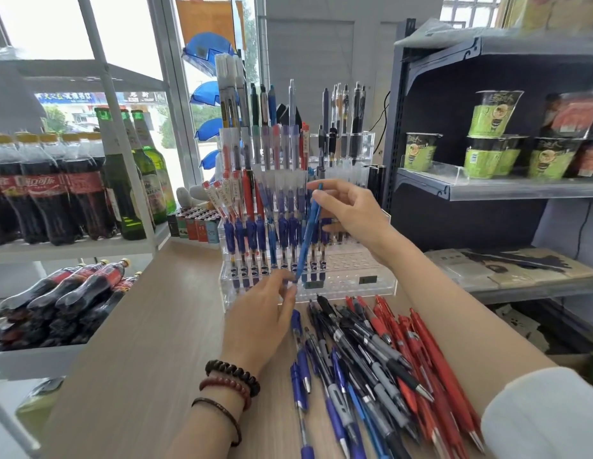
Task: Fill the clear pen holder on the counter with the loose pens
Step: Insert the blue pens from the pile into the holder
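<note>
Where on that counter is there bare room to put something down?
The counter is bare left of the left hand, from holder to near edge. The holder's front-right holes stand empty. Loose pens crowd the right side.

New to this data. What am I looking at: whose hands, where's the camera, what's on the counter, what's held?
There is no machine here: a person works with two bare hands. The single picture comes from a camera worn on the head, looking forward and down. On the wooden counter stands a clear tiered pen holder, partly filled, with empty holes at its front right. In front of it lies a heap of loose pens in blue, black and red. The right hand pinches the top of a blue pen, and the left hand pinches its lower end at the holder's front row. Soda bottles fill the left shelf, and paper cups the right.
</note>
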